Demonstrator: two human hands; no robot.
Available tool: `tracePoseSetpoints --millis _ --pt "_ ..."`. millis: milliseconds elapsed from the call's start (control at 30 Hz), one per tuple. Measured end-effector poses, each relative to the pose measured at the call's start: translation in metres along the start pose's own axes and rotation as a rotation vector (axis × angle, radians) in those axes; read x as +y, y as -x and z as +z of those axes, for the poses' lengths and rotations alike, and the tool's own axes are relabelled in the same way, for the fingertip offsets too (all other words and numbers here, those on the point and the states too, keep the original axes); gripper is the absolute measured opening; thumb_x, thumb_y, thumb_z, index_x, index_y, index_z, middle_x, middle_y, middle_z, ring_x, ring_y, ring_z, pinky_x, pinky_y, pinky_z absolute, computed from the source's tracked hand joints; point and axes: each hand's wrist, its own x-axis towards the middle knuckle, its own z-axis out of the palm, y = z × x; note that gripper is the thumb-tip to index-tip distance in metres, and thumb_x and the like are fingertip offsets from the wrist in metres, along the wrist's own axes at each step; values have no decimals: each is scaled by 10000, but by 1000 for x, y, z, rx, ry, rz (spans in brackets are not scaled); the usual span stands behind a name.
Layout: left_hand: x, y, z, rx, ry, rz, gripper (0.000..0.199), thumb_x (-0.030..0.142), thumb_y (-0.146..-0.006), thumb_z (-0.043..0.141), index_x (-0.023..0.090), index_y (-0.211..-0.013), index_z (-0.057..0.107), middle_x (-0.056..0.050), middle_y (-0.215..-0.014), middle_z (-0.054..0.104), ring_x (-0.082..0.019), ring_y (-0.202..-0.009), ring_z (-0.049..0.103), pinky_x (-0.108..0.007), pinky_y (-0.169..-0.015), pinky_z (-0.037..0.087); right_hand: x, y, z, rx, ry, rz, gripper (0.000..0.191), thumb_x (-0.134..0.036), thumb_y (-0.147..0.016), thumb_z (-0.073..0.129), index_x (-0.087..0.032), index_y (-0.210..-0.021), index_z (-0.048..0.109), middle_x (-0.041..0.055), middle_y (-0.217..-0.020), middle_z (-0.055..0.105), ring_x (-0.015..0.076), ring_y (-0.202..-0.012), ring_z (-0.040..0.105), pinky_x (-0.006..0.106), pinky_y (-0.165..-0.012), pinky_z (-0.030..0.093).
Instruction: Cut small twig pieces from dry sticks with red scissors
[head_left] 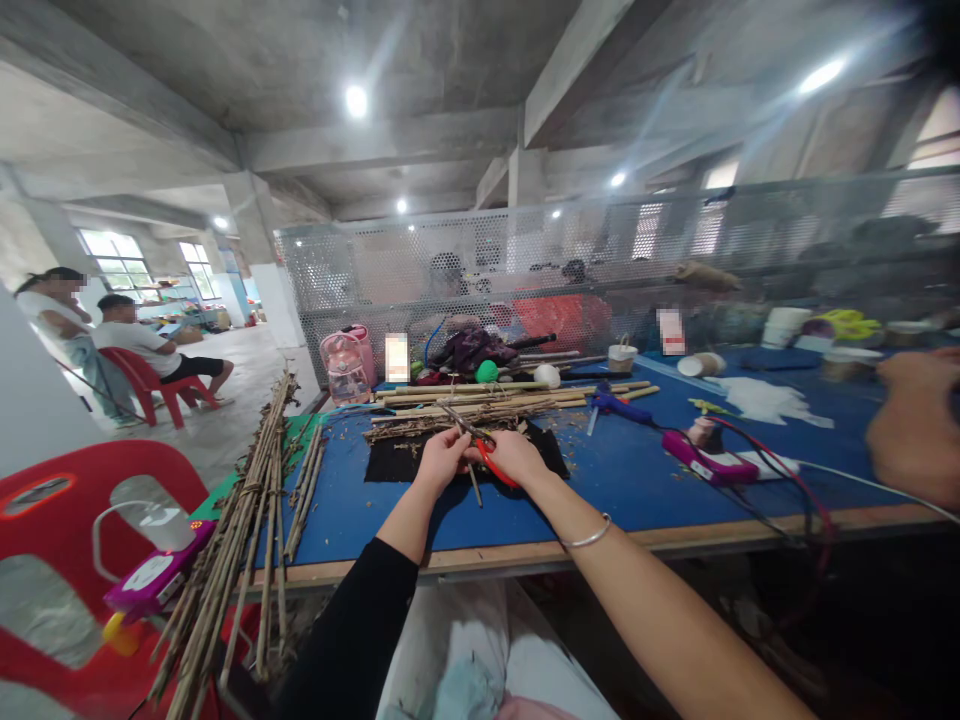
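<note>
Near the middle of the blue table, my right hand (516,458) is closed round the red handles of a pair of scissors (495,464). Close beside it on the left, my left hand (445,458) pinches a thin stick (475,486), whose lower end points down toward the table's front edge. The scissor blades reach up and left over the fingers of my left hand. Beneath both hands lies a black cloth (390,462), with a row of dry twigs (405,428) along its back edge.
A bundle of long sticks (247,500) overhangs the table's left front. Behind the hands lie bamboo sticks (517,396), a green ball (487,372) and a white ball (547,376). To the right are a blue glue gun (621,406), a purple power strip (709,460) with cables, and another person's arm (919,430).
</note>
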Motion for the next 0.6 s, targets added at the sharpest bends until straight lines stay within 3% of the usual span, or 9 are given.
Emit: tracePoseSetpoints --millis 200,400,600 --pt "1 -1 1 0 99 -116 313 352 -709 611 156 -952 601 10 -608 560 -69 -481 518 -153 -414 379 4 -1 1 42 99 15 558 -720 -682 453 -242 -872 667 86 -892 676 243 -852 621 283 -690 425" --pt "2 0 2 -21 93 -82 223 365 -719 577 142 -735 575 28 -542 491 -51 -429 437 -148 -384 336 5 -3 2 19 -5 19 562 -702 -660 501 -226 -936 613 66 -934 661 221 -842 614 254 -654 403" --pt "1 -1 2 -2 95 -78 246 399 -722 568 155 -719 545 48 -525 462 -42 -399 379 -163 -384 331 7 -9 9 -13 -64 -60 586 -712 -650 495 -202 -923 591 75 -921 643 212 -815 602 251 -638 391"
